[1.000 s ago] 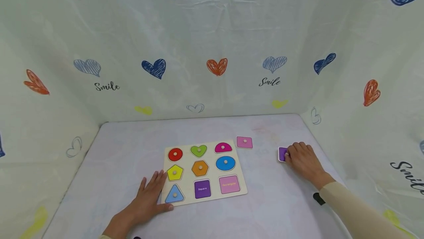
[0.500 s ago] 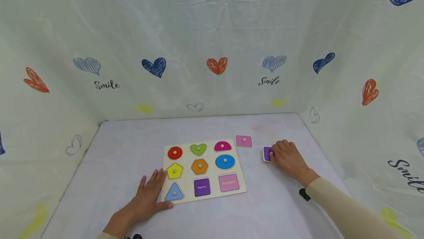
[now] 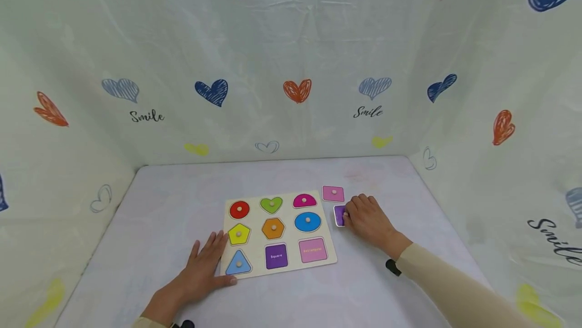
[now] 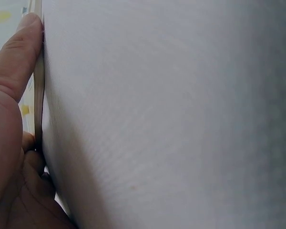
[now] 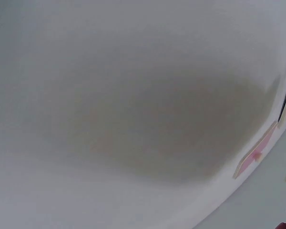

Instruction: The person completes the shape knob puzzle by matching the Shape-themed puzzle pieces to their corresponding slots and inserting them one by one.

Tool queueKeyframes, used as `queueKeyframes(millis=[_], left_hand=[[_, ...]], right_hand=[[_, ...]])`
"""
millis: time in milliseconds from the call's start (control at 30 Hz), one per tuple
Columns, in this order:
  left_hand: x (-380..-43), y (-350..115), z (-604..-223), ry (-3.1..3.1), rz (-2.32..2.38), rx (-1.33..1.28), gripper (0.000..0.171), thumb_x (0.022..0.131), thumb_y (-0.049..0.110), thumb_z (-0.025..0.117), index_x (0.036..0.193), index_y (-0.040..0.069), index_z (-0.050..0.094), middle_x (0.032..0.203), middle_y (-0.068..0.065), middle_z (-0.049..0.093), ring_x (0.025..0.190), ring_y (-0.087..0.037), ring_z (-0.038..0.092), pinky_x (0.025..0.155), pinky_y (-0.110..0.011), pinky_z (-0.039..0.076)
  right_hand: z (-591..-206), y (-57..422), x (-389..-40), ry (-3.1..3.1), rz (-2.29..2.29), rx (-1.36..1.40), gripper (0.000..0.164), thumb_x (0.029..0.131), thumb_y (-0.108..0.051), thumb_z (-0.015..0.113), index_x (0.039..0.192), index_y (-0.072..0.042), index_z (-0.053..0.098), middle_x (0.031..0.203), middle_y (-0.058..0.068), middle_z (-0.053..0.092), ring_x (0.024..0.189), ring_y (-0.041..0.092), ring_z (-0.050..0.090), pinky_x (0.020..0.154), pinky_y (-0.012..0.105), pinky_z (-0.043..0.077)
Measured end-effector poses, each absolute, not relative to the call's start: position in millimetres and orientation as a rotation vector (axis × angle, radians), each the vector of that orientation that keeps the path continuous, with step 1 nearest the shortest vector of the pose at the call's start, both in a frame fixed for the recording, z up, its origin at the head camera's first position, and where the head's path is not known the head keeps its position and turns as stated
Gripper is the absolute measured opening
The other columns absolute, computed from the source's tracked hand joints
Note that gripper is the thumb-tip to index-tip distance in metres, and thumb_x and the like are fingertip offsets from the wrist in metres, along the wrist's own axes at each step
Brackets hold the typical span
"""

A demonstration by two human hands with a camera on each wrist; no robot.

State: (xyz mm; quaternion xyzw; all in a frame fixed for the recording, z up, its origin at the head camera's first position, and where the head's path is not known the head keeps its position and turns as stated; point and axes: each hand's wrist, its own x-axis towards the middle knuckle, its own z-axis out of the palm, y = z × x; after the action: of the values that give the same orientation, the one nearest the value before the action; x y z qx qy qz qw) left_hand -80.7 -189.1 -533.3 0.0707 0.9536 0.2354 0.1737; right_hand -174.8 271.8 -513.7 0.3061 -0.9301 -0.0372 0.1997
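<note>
A cream puzzle board (image 3: 254, 265) lies on the table in the head view, with several knobbed shapes seated in it. Its purple slot marked Square (image 3: 276, 256) and its pink slot marked Rectangular (image 3: 312, 250) show bare printed bottoms. My left hand (image 3: 196, 275) rests at the board's left edge, fingers spread and thumb along the near corner. Just right of the board, my right hand (image 3: 370, 223) pinches a purple square puzzle piece (image 3: 338, 215), covering its knob and right side. The pink rectangular piece (image 3: 333, 193) sits by the board's far right corner, also visible in the right wrist view (image 5: 255, 155).
A white cloth covers the table (image 3: 182, 196). Behind and at both sides hangs a pale curtain (image 3: 254, 50) printed with hearts. The left wrist view mostly shows the cloth (image 4: 148, 105), beside the thumb and the board's edge.
My right hand has moved left with the purple square piece, from the table's right side to close beside the board. The left hand, board and pink piece stay put.
</note>
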Motion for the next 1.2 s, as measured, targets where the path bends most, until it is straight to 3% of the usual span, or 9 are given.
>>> queueKeyframes(millis=[233,533,1000,1200], left_hand=[[-81,-188,-532,2.715,0.668,0.211,0.126,0.075,0.058,0.088,0.168,0.005,0.022,0.175,-0.022,0.020,0.163,-0.044,0.006,0.127,-0.068,-0.009],[-80,-189,-532,2.693,0.691,0.183,0.129,0.072,0.059,0.089,0.169,0.008,0.021,0.176,-0.019,0.017,0.164,-0.043,0.002,0.127,-0.065,-0.014],[-82,-189,-532,2.706,0.692,0.210,0.126,0.075,0.056,0.089,0.168,0.007,0.021,0.176,-0.019,0.018,0.164,-0.043,0.004,0.128,-0.066,-0.012],[-81,-189,-531,2.700,0.702,0.202,0.125,0.075,0.054,0.090,0.168,0.006,0.022,0.176,-0.019,0.018,0.164,-0.044,0.003,0.128,-0.066,-0.013]], right_hand=[[-512,245,-172,-2.602,-0.077,0.895,0.020,0.096,-0.025,0.074,0.097,-0.007,0.064,0.085,0.003,0.053,0.085,0.021,0.047,0.074,0.034,0.039],[-514,211,-161,-2.604,-0.088,0.940,0.023,0.095,-0.030,0.076,0.101,-0.010,0.067,0.089,0.002,0.058,0.087,0.018,0.049,0.077,0.033,0.043],[-519,148,-142,-2.518,-0.127,1.125,0.022,0.100,-0.033,0.065,0.094,-0.013,0.065,0.091,-0.001,0.062,0.090,0.018,0.055,0.079,0.031,0.045],[-521,128,-132,-2.555,-0.168,1.178,0.026,0.103,-0.039,0.063,0.094,-0.014,0.067,0.087,-0.002,0.058,0.084,0.016,0.050,0.075,0.029,0.043]])
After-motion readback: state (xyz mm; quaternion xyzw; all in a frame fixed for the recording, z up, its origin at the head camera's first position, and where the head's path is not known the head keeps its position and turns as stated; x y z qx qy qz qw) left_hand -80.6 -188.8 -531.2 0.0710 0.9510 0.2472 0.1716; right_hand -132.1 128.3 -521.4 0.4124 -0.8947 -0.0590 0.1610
